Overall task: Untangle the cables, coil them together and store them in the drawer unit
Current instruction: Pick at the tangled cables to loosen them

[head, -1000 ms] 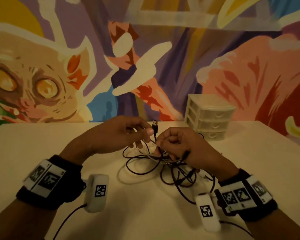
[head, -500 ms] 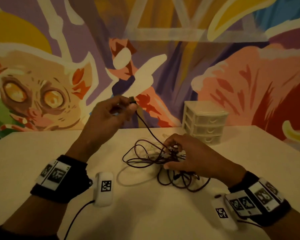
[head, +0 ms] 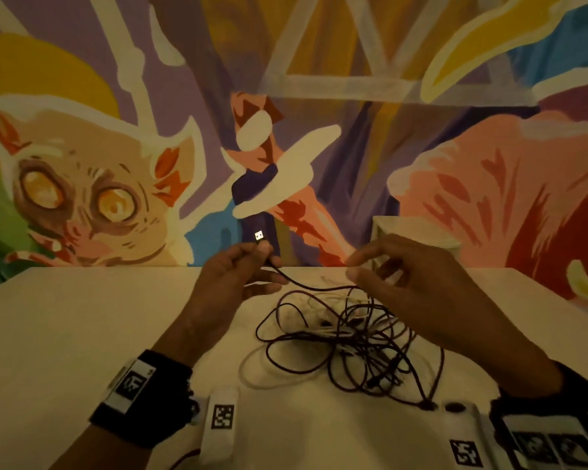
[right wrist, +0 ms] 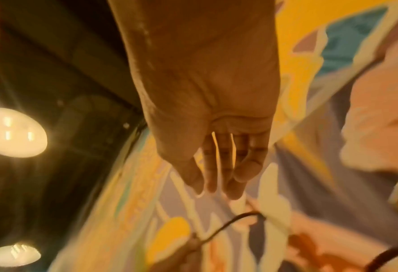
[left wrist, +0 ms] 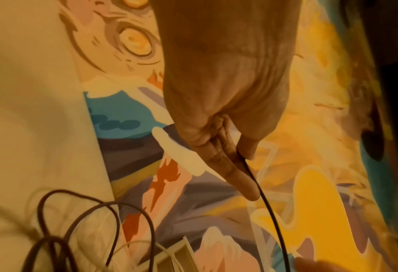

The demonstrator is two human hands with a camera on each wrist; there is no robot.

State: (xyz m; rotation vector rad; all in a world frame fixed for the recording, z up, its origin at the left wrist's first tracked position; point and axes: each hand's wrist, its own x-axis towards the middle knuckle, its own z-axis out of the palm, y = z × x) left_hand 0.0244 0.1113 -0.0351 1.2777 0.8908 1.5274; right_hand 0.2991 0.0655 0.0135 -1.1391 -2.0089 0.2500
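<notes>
A tangle of dark and white cables (head: 350, 344) lies on the pale table (head: 82, 334) between my hands. My left hand (head: 248, 266) pinches the dark cable (left wrist: 265, 198) just below its USB plug (head: 259, 236), which points up above the fingers. From there the cable runs down and right into the tangle. My right hand (head: 384, 269) hovers above the tangle's far side with loosely spread fingers (right wrist: 219, 171) and holds nothing. The white drawer unit (head: 418, 232) stands at the back right against the wall, mostly hidden behind my right hand.
A painted mural wall (head: 82, 164) rises right behind the table's far edge. Bare tabletop stretches to the left of the tangle and in front of it.
My left hand has come down from its raised pull and turned the USB plug upward. My right hand has let go of the tangle and risen above it.
</notes>
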